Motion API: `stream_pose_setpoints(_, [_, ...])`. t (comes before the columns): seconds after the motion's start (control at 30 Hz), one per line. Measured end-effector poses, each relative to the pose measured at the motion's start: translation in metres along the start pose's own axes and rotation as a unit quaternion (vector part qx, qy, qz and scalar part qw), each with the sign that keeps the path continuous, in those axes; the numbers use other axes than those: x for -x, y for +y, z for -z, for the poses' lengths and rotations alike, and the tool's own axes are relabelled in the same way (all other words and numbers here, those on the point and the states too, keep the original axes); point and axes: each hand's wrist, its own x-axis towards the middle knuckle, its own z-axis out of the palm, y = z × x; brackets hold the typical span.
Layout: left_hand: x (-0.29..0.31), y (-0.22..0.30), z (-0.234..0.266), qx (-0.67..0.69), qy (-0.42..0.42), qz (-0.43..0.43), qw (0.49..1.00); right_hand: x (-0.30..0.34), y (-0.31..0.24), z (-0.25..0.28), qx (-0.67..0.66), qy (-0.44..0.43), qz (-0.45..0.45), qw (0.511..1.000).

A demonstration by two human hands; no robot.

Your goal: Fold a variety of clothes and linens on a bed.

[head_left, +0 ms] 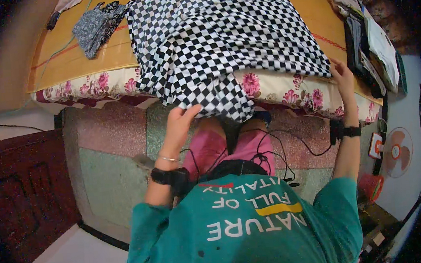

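Note:
A large black-and-white checkered cloth lies spread over the bed, rumpled on its left side. Part of it hangs over the front edge toward my knees. My left hand is at this hanging part, thumb and fingers closed on its lower left edge. Farther right, my right hand pinches the cloth's right corner at the bed's front edge. Whether the cloth is a garment or a sheet, I cannot tell.
The bed has a yellow mat over a floral cover. A grey patterned cloth lies at the far left, and folded clothes are stacked at the right. A fan stands right; black cables hang by my legs.

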Motion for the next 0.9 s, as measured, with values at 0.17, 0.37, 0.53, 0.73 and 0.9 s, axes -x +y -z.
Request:
stream_pose_setpoints(0.17, [0.021,0.028,0.032,-0.18,-0.068,-0.024,0.981,0.047,0.016,0.02,0.142,0.011,0.023,0.99])
stream_pose_setpoints(0.37, [0.012,0.025,0.037,-0.216,-0.118,-0.042,0.968,0.072,0.025,0.016,0.163,0.022,0.065,0.984])
stream_pose_setpoints(0.53, [-0.006,0.032,0.05,-0.162,0.125,-0.148,0.968,0.066,0.026,0.011,0.209,0.007,0.021,0.978])
stream_pose_setpoints(0.73, [-0.035,0.03,0.087,-0.187,0.221,-0.206,0.935,0.048,0.007,-0.005,0.201,0.035,0.047,0.978])
stream_pose_setpoints(0.9, [-0.038,0.047,0.08,-0.221,0.216,-0.171,0.936,0.047,0.002,-0.002,0.136,0.023,0.031,0.99])
